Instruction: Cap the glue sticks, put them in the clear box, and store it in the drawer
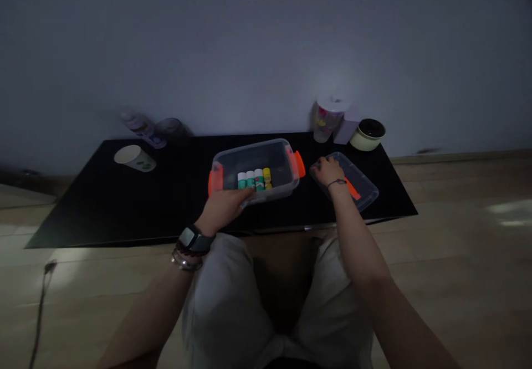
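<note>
Our left hand (222,208) lies over the front rim of a clear box (253,161), fingers together; we cannot tell if it grips. Glue sticks (253,180) stand in the box. Our right hand (326,172), fingers bunched, rests on the clear lid (361,183) just beside it on the black table (124,203).

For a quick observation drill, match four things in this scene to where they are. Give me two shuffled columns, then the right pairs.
Things:
1. left hand
2. right hand
3. glue sticks
4. paper cup

Places:
A. on its side on the black table
B. on the clear lid
C. in a row inside the clear plastic box
D. at the near rim of the clear plastic box

Pairs: 1-D; 2-B; 3-C; 4-A
</note>
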Motion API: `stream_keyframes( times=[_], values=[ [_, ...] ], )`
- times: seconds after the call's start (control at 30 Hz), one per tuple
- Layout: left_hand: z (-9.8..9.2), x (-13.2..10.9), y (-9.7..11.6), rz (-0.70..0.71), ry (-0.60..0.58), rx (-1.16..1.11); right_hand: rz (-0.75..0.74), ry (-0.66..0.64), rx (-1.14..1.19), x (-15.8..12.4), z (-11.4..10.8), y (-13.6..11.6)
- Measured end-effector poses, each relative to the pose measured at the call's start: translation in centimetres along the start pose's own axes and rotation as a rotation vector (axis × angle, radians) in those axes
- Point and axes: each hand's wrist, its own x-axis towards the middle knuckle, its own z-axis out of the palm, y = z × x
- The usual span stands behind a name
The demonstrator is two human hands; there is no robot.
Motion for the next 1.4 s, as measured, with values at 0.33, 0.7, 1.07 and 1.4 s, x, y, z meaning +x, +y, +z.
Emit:
stream_keyframes(
  times=[0.33,0.7,1.07,1.4],
  values=[
    [0.1,0.7,2.5,0.130,0.028,-0.020,0.087,-0.092,-0.117,-1.6,-0.7,4.9],
    [0.0,1.0,4.0,0.211,0.306,-0.288,0.157,-0.125,-0.154,-2.0,-0.4,8.3],
    [4.4,-0.5,-0.7,-0.233,0.584,-0.807,0.240,0.096,-0.041,-1.9,-1.9,10.8],
    [5.7,1.0,-0.1,-0.246,0.573,-1.035,-0.302,0.610,0.479,-2.0,-3.3,8.8]
  ],
)
